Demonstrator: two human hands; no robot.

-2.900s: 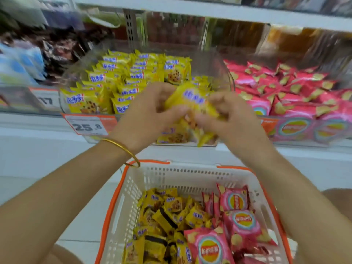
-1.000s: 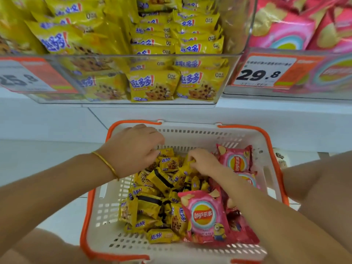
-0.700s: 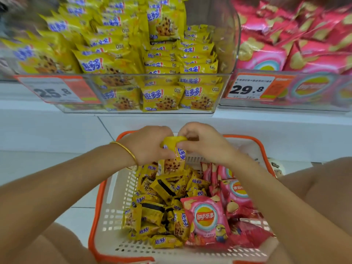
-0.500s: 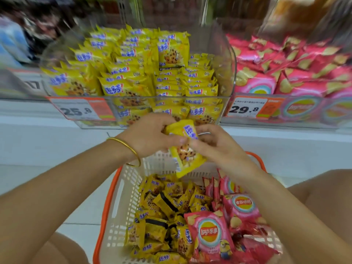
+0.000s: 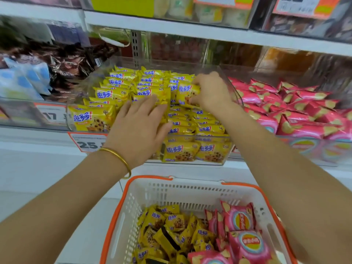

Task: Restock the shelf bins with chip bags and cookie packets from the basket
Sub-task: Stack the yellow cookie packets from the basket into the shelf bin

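Yellow foil cookie packet [image 5: 187, 94]: upright at the bin's right back, pinched by my right hand [image 5: 211, 90].
Left hand [image 5: 139, 128]: flat, fingers straight, resting on the stacked yellow packets [image 5: 118, 95].
Clear rounded plastic bin [image 5: 238, 96]: packed with rows of those packets.
White perforated plastic basket [image 5: 182, 189]: orange-rimmed, below the shelf; loose cookie packets [image 5: 171, 223] left, glossy pink chip bags [image 5: 240, 220] right.
White shelf [image 5: 38, 164]: I see an orange price tag [image 5: 87, 142] on the bin front.

White shelf boards [image 5: 190, 33] run across a slotted metal upright [image 5: 134, 44]. An orange-edged price tag [image 5: 87, 142] faces forward. Below lies a pale floor [image 5: 89, 246], under even, soft light.
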